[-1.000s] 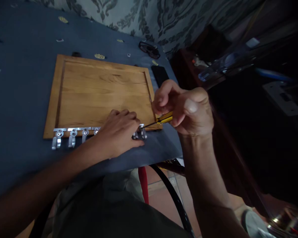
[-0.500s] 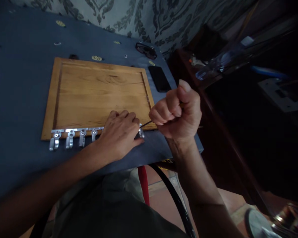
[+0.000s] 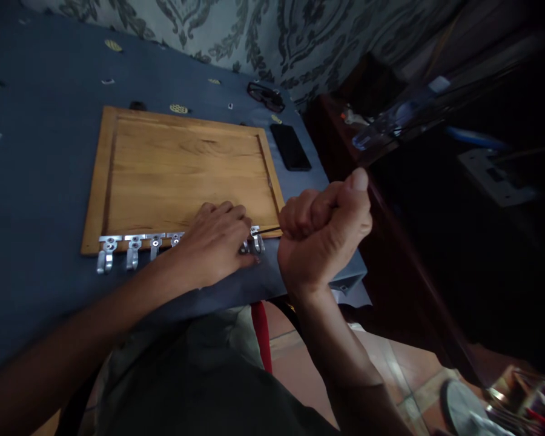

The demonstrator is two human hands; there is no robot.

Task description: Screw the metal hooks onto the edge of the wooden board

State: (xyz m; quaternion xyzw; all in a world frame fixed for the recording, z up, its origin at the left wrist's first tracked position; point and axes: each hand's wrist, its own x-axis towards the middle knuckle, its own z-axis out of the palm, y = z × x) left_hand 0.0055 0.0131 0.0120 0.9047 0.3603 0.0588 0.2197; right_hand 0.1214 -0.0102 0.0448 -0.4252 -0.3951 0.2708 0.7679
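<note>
A wooden board (image 3: 186, 163) with a raised frame lies on the cloth-covered table. Along its near edge runs a row of silver metal hooks (image 3: 133, 251), each with a screw head at its plate. My left hand (image 3: 215, 242) is closed over the middle hooks and the board's edge, its thumb at the near side; it hides several hooks. In the fist of my right hand (image 3: 324, 227) is a screwdriver (image 3: 269, 231). Its handle is hidden by the fingers. The thin shaft points left, its tip at the rightmost hook (image 3: 257, 240), just beside my left fingers.
A black phone (image 3: 290, 147) lies right of the board, with dark glasses (image 3: 266, 97) behind it. The blue tablecloth (image 3: 40, 181) meets a patterned wall covering. To the right stands dark furniture with a clear bottle (image 3: 390, 118) on it. A round container (image 3: 465, 406) is at the lower right.
My right fist has turned and dropped slightly, and the screwdriver shaft now lies flatter. My left hand has shifted slightly left, showing more of the hooks at its right.
</note>
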